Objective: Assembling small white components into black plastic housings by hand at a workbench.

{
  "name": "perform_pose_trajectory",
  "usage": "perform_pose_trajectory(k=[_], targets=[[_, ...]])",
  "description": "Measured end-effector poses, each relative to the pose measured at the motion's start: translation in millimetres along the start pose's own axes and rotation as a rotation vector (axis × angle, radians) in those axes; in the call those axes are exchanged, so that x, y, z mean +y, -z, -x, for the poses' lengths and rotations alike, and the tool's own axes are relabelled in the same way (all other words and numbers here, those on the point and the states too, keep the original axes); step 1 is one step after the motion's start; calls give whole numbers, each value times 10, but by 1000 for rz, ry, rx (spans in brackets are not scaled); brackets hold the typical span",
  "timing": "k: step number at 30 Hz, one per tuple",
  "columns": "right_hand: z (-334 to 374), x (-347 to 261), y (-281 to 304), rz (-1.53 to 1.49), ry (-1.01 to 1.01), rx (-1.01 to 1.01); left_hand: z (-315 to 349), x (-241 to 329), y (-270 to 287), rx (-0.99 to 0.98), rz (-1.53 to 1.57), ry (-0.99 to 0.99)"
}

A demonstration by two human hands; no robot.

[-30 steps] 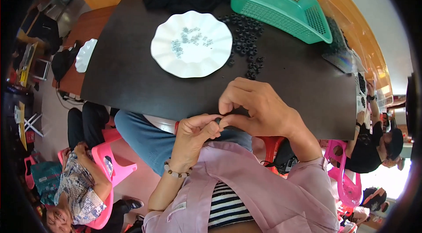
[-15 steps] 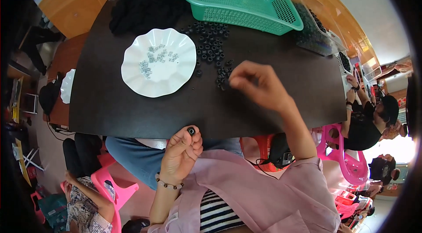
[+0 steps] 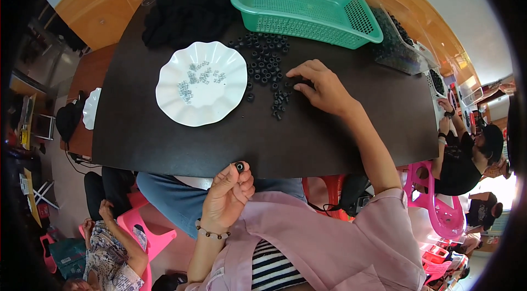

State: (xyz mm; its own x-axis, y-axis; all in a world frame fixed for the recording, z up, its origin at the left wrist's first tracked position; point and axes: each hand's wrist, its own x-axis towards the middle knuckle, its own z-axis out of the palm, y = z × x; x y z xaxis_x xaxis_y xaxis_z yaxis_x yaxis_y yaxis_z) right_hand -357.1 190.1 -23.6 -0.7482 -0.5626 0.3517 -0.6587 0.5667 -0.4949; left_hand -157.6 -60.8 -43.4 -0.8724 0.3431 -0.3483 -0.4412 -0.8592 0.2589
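Observation:
Near the table's front edge, my left hand [image 3: 226, 192] pinches a small black ring-shaped part [image 3: 240, 166] between thumb and fingertips, its round hole facing up. Over the table my right hand [image 3: 324, 89] reaches to the right side of some smaller black pieces [image 3: 279, 105], thumb and forefinger spread with nothing visible gripped. Just behind these pieces lie many loose black ring parts [image 3: 265, 66]. Left of them, a white plate [image 3: 203, 112] with a wavy rim carries several little clusters of clear pieces [image 3: 185, 93].
A green plastic basket [image 3: 313, 27] stands at the back, with dark cloth [image 3: 189, 6] to its left. At the back right is a clear bin [image 3: 403, 52] of dark parts. People sit on pink chairs on both sides, one person [image 3: 466, 154] working at the right.
My right hand has shifted slightly up at the small black pieces, and its thumb and forefinger are now spread. My left hand keeps its hold on the ring part.

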Motion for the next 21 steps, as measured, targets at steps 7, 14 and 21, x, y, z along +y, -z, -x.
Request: perform_pose_trajectory(k=[7, 14, 21], targets=[[11, 74, 10, -101, -104, -44, -9, 12, -12, 1, -6, 16], [89, -167, 106, -883, -452, 87, -6, 11, 1, -12, -5, 21], [280, -552, 2, -1123, -535, 54, 9, 7, -19, 7, -44, -5]])
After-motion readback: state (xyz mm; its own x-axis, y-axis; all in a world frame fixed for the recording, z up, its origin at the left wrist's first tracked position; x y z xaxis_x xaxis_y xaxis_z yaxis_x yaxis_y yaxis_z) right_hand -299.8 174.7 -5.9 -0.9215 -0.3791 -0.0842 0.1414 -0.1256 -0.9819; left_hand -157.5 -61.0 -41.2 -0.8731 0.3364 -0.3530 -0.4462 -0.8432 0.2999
